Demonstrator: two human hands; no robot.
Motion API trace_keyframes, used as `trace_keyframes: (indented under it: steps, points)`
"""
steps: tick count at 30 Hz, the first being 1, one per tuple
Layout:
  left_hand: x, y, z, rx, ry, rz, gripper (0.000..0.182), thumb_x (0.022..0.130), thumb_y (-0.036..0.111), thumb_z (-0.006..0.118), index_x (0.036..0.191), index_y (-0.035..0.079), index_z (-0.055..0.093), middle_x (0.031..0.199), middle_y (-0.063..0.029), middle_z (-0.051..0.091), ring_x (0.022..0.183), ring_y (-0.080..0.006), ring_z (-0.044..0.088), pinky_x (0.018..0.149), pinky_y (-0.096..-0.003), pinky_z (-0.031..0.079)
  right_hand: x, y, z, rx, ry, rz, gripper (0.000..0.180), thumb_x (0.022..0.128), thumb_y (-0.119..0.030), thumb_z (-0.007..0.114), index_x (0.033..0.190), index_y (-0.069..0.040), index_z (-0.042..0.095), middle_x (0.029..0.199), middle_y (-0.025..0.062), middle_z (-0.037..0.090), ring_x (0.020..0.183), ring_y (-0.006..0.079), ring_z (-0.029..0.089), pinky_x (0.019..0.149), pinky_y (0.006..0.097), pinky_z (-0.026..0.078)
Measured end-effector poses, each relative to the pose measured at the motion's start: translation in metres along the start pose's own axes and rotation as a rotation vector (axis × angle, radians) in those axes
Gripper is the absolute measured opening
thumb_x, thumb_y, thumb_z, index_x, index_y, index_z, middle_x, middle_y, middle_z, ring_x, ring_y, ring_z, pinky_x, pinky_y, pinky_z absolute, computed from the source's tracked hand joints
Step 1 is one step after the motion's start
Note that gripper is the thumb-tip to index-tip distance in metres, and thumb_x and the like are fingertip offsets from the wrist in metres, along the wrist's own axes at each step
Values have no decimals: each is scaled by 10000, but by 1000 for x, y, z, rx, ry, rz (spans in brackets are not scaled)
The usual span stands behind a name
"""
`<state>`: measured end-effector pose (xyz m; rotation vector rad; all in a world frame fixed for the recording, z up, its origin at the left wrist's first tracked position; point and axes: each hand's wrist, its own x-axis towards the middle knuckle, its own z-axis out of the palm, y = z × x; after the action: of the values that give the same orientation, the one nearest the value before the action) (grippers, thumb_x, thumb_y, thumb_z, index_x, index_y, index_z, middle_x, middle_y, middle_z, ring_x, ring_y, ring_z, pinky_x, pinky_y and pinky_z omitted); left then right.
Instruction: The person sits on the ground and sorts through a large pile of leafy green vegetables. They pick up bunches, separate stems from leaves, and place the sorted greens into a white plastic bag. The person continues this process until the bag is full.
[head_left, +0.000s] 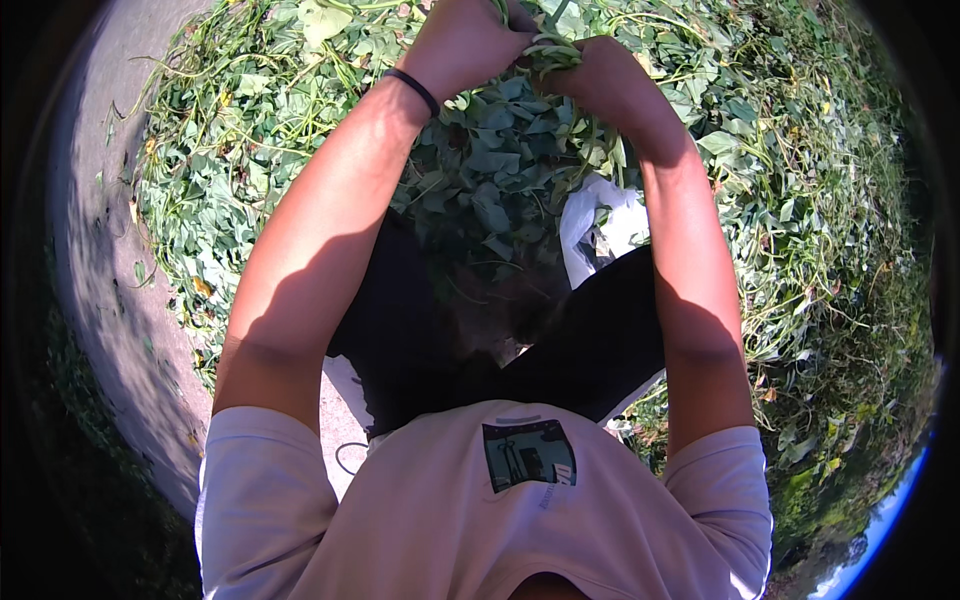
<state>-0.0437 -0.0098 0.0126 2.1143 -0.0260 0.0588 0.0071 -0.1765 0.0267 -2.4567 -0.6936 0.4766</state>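
Both my hands are close together at the top of the view, above a broad heap of leafy green vines (495, 157). My right hand (611, 82) is closed around a bunch of green stems (559, 56), with some leaves hanging below it. Beside it, my left hand (469, 49), with a dark band on the wrist, grips green stems that show between its thumb and fingers. Its fingertips meet the bunch and are partly hidden. A white plastic bag (630, 217) lies by my right knee, under the forearm.
Leafy vines spread around my legs in front and to the right. Along the left runs a strip of pale paved ground (97, 202) with tree shadows. My knees in dark trousers (600, 322) frame a shaded patch of leaves. Greenery and sky show at the lower right rim.
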Motion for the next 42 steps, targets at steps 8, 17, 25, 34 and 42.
trace_keyframes:
  steps: [8, 17, 25, 34, 42]
  points:
    - [2, 2, -5, -893, 398, -118, 230, 845, 245, 608, 881, 20, 641, 727, -25, 596, 693, -133, 573, 618, -265, 442, 45, 66, 2, 944, 197, 189, 171, 813, -105, 643, 876, 52, 652, 725, 106, 635, 607, 166, 591, 606, 282, 501]
    - [11, -54, -13, -1502, -88, 118, 339, 914, 216, 490, 1192, 22, 471, 1131, -160, 530, 1075, -301, 510, 984, -439, 404, -21, 53, -87, 1208, 199, -183, 184, 913, -193, 577, 844, -23, 565, 606, -16, 436, 512, 73, 407, 509, 246, 404]
    - [-1, 8, -4, -1478, -317, -34, 282, 879, 135, 549, 1124, 4, 594, 1051, -46, 642, 920, -162, 606, 814, -336, 481, -10, -8, -12, 676, 85, -97, 232, 774, -166, 637, 947, -18, 678, 681, 2, 598, 562, 66, 488, 513, 236, 379]
    - [4, -13, 12, -185, 101, -159, 308, 850, 258, 636, 823, -49, 645, 662, -65, 657, 534, -163, 626, 544, -287, 508, 4, -9, -6, -117, 117, -69, 361, 677, -366, 664, 835, -41, 678, 761, 170, 644, 718, 334, 626, 685, 385, 497]
    - [-5, -5, -9, -318, -72, -275, 226, 872, 247, 627, 803, 33, 652, 636, -39, 631, 558, -126, 613, 504, -239, 495, 16, 61, -38, -395, 463, -119, 219, 815, -184, 572, 965, -30, 614, 790, 145, 635, 727, 230, 613, 684, 335, 475]
